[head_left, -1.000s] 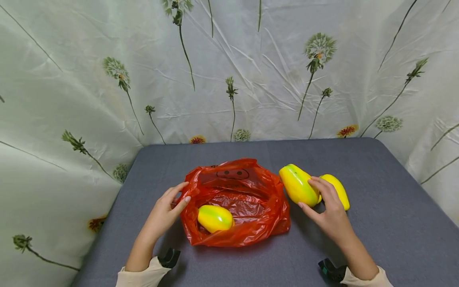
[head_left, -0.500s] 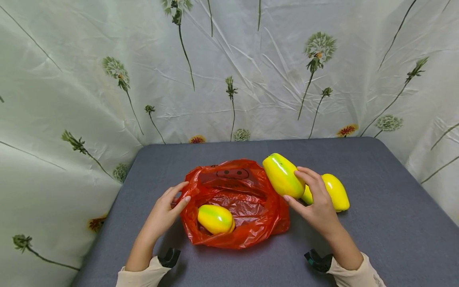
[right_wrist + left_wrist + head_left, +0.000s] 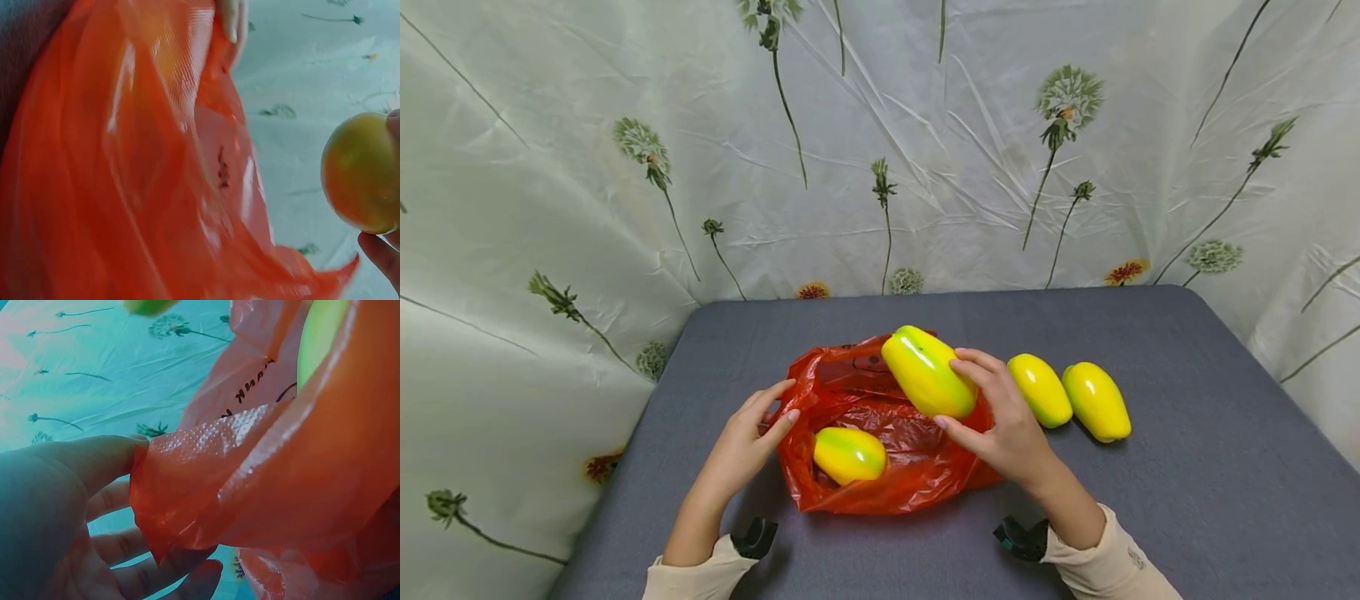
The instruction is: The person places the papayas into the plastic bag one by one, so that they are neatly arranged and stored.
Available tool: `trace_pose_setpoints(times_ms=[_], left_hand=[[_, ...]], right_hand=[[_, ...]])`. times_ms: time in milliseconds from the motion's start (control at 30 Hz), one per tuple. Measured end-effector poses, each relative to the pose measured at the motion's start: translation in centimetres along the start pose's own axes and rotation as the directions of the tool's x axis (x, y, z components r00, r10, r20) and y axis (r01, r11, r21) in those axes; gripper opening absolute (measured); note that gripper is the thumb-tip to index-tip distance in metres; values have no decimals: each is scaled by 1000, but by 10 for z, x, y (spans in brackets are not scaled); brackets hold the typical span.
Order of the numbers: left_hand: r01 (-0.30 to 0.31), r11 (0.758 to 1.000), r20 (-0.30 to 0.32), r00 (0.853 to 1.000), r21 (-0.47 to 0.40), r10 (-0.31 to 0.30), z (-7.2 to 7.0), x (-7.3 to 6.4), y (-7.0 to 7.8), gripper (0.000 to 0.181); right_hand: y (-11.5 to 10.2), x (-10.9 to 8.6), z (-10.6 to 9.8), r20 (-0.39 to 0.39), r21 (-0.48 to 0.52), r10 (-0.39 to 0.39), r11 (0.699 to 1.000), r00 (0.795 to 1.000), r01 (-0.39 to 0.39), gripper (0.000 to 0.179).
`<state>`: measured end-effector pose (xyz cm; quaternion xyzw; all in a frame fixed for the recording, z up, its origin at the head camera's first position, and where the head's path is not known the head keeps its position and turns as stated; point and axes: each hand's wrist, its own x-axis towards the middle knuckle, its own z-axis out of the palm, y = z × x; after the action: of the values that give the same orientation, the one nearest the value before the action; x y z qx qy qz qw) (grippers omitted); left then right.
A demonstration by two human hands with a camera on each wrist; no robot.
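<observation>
Bag (image 3: 917, 493), red plastic, one yellow fruit (image 3: 850, 457) inside

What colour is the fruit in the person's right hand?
Mostly glossy yellow, with green at the ends; the fruit in the right hand shows best in the head view.

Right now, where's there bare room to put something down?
The grey table is bare right of the outermost yellow fruit, behind the red bag up to the flowered cloth, and in front of the bag. It's crowded at the bag: the left hand pinches its edge, fruit lies inside, and the right hand holds another fruit near the opening.
</observation>
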<state>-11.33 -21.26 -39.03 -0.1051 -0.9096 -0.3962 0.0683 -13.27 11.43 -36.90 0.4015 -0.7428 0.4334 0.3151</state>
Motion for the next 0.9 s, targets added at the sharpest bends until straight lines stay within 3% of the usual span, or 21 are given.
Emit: trace_pose_setpoints(times_ms=[300, 567, 900], left_hand=[[8, 1000, -3, 1000, 5, -8, 0, 0, -1, 46], [12, 1000, -2, 1000, 2, -12, 0, -1, -1, 46], [6, 1000, -3, 1000, -3, -6, -1, -1, 0, 46]], right_hand=[[-3, 3, 33, 184, 53, 97, 993, 978, -108, 53], [1, 5, 59, 254, 55, 114, 990, 961, -132, 56], [5, 4, 75, 326, 12, 220, 972, 919, -237, 56]])
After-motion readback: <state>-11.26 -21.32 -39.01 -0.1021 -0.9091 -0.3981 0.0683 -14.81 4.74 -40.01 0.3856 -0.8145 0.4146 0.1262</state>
